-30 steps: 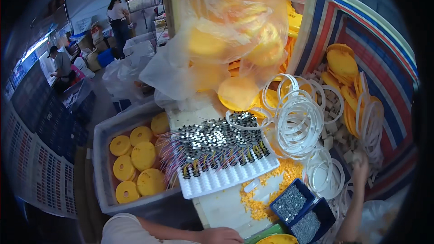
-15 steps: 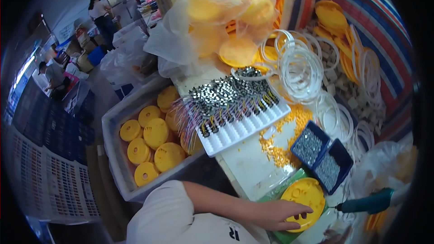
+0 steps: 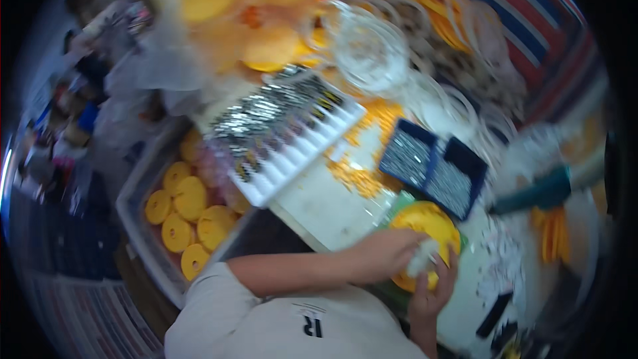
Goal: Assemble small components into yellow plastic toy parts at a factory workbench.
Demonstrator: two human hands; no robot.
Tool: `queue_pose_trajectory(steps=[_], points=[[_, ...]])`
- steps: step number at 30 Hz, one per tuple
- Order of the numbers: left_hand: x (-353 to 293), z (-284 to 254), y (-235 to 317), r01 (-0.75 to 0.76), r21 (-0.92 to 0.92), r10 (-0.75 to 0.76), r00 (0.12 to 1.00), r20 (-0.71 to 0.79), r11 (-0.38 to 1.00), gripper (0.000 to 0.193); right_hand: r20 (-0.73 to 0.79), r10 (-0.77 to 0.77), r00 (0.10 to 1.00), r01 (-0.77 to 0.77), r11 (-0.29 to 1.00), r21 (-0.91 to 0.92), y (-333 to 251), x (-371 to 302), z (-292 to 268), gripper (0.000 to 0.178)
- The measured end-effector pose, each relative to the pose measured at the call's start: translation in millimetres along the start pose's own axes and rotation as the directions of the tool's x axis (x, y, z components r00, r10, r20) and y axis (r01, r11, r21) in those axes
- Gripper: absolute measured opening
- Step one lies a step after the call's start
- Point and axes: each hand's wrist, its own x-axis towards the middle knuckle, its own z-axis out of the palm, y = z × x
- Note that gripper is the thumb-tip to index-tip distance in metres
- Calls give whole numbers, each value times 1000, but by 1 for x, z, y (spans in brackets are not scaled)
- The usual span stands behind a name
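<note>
A round yellow plastic disc, like a shallow casing half, lies on a green mat at the near part of the table. My left hand reaches over its left side, fingers closed on a small whitish translucent piece. Blur hides the exact kind of this piece. My right hand is at the disc's near right edge, fingers apart and pointing up beside the whitish piece. Whether they touch it is unclear. Right of the disc is a green power screwdriver, its tip pointing left and apart from both hands.
Two joined blue trays of small metal screws stand beyond the disc. Farther left are a white ridged rack with wired metal parts and loose orange pieces. Clear tubing coils lie behind. A bin of yellow casings stands left.
The whole view has shifted, and things appear farther left and up. My left hand, spread over the disc before, now grips the whitish piece. My right hand has come up to the disc.
</note>
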Motion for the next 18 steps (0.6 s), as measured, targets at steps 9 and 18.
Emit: queue_pose_trajectory(steps=[9, 18], points=[[2, -42, 7, 138, 8, -137, 966, 221, 990, 22, 126, -201, 971, 187, 976, 114, -12, 29, 2, 27], [0, -49, -28, -370, 382, 293, 924, 244, 847, 33, 98, -31, 995, 40, 995, -91, 22, 27, -29, 17]])
